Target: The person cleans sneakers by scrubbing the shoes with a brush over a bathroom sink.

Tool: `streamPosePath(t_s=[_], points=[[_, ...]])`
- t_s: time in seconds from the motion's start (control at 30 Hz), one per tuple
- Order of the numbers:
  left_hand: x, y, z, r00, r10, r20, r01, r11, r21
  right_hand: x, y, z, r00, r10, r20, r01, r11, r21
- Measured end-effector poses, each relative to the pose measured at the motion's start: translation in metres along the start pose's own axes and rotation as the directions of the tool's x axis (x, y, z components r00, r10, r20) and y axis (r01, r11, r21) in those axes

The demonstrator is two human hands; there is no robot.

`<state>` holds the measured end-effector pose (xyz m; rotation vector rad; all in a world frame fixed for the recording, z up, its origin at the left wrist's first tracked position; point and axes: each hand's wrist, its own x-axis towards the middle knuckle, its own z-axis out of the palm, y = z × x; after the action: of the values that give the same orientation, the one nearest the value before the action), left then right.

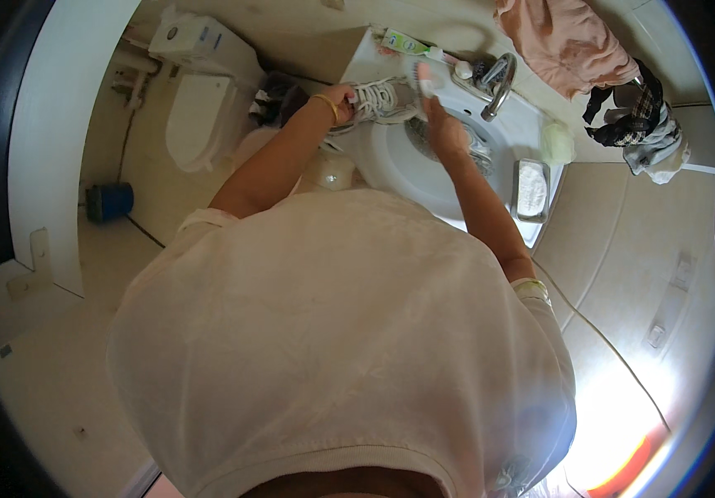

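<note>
My left hand (342,104) is closed round one end of a light sneaker (377,100) with white laces, held lying over the left rim of the white washbasin (388,170). In my right hand (447,131) is a small pink and white scrub brush (425,79), standing up with its bristles turned toward the shoe. A small gap seems to lie between brush and sneaker. Below my right wrist, partly hidden by it, a greyish laced item (480,153), perhaps a second shoe, lies in the basin.
A chrome tap (500,87) rises behind the basin. A green tube (405,43) lies at the counter's back edge. A soap dish (531,189) and a pale green item (557,143) stand at right. Clothes (569,46) hang above. The toilet (200,120) is left.
</note>
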<state>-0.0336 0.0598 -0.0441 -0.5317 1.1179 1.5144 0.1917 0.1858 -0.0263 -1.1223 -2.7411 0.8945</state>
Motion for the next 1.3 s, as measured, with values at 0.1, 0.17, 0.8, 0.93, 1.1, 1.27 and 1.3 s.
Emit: streamPosePath(t_s=[0.1, 0.17, 0.8, 0.93, 1.1, 1.27, 1.3], points=[[-0.033, -0.01, 0.02, 0.999, 0.015, -0.043, -0.013, 0.999, 0.038, -0.02, -0.05, 0.0, 0.98, -0.155, 0.123, 0.157, 0.988, -0.005], [-0.033, -0.015, 0.012, 0.999, 0.009, -0.05, -0.008, 1.0, 0.016, -0.024, -0.059, -0.002, 0.956, -0.203, 0.214, 0.21, 0.978, -0.012], [-0.003, -0.03, 0.008, 0.988, -0.007, 0.157, 0.021, 0.995, -0.094, 0.005, 0.01, -0.004, 0.975, 0.187, 0.124, -0.176, 0.98, -0.092], [-0.017, -0.052, 0.002, 0.973, 0.078, 0.218, -0.063, 0.995, -0.075, -0.031, -0.083, -0.029, 0.958, -0.069, 0.279, 0.093, 0.993, -0.073], [-0.046, -0.067, 0.0, 0.965, 0.127, 0.228, -0.112, 0.99, -0.081, -0.011, -0.033, -0.02, 0.973, 0.082, 0.216, -0.031, 0.973, -0.229], [-0.046, -0.077, -0.01, 0.945, 0.174, 0.277, -0.196, 0.979, 0.053, -0.011, -0.025, -0.002, 0.991, -0.101, 0.085, 0.113, 0.983, -0.146], [-0.041, -0.08, -0.021, 0.927, 0.188, 0.325, -0.246, 0.958, 0.149, -0.028, -0.069, -0.011, 0.964, -0.099, 0.248, 0.146, 0.973, -0.181]])
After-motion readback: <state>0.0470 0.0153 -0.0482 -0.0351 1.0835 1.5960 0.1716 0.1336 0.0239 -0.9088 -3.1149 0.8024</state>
